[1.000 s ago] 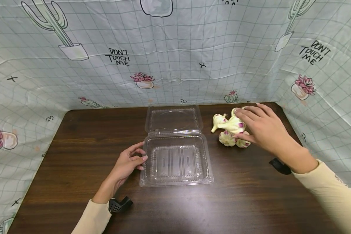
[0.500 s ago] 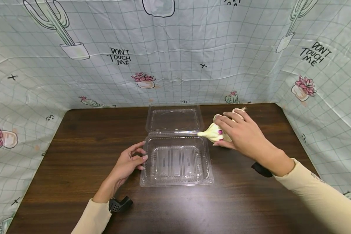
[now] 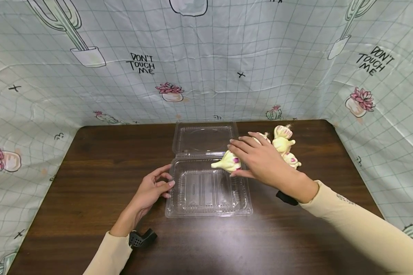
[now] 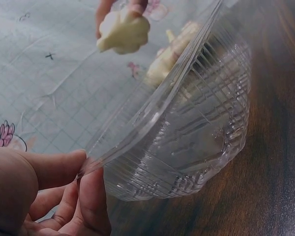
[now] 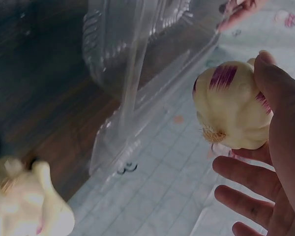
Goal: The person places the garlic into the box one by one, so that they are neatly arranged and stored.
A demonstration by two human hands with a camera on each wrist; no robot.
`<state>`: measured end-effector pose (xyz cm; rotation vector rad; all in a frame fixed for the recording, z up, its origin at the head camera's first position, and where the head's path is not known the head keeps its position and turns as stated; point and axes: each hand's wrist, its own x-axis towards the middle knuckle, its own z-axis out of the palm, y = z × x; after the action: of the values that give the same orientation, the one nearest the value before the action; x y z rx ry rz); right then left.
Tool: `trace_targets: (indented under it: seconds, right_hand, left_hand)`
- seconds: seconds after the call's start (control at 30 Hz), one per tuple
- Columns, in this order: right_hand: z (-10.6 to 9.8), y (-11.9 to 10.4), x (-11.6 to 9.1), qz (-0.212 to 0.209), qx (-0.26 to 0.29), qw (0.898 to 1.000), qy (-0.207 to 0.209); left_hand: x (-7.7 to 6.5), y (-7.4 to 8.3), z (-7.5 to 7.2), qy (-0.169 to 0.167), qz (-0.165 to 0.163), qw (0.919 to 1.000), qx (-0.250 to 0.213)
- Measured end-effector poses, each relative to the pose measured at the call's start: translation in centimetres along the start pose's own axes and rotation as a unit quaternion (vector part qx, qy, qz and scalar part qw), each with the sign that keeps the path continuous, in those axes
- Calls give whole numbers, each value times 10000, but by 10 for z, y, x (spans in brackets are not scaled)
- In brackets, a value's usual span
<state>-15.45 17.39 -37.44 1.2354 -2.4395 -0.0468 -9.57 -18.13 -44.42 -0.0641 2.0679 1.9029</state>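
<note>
A garlic bulb [image 3: 230, 162], cream with purple patches, is held in my right hand [image 3: 266, 162] between thumb and fingers. Its stem points left, over the back right part of a clear plastic clamshell container [image 3: 206, 212]. In the right wrist view the garlic bulb [image 5: 231, 105] shows its root end, with the lower fingers spread away from it. My left hand [image 3: 153, 189] pinches the container's left rim; thumb and index finger meet on that edge [image 4: 86, 164] in the left wrist view. The container's lid [image 3: 206, 138] lies folded back behind the base.
Several more garlic bulbs [image 3: 283, 145] lie in a group at the back right of the dark wooden table [image 3: 99, 183], one partly hidden behind my right hand. A patterned cloth [image 3: 206, 76] with cactus drawings surrounds the table's back and sides.
My right hand has taken a garlic bulb from the group and carried it left to the container. The other bulbs have come back into view. The left hand keeps its place on the rim.
</note>
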Motion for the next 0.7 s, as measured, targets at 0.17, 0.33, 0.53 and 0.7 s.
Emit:
trace_targets:
  seconds: [0.17, 0.33, 0.53, 0.7]
  right_hand:
    - [4, -9, 12, -182, 9, 9998, -95]
    - [6, -17, 24, -254, 10, 9995, -181]
    - [12, -27, 36, -291, -22, 9987, -421]
    - [17, -36, 44, -455, -140, 9977, -473]
  left_hand:
    - [1, -1, -1, -14, 5, 10000, -37]
    - [0, -2, -1, -30, 10, 10000, -46]
    - [1, -2, -1, -17, -7, 10000, -93]
    - [1, -1, 1, -24, -30, 9999, -112]
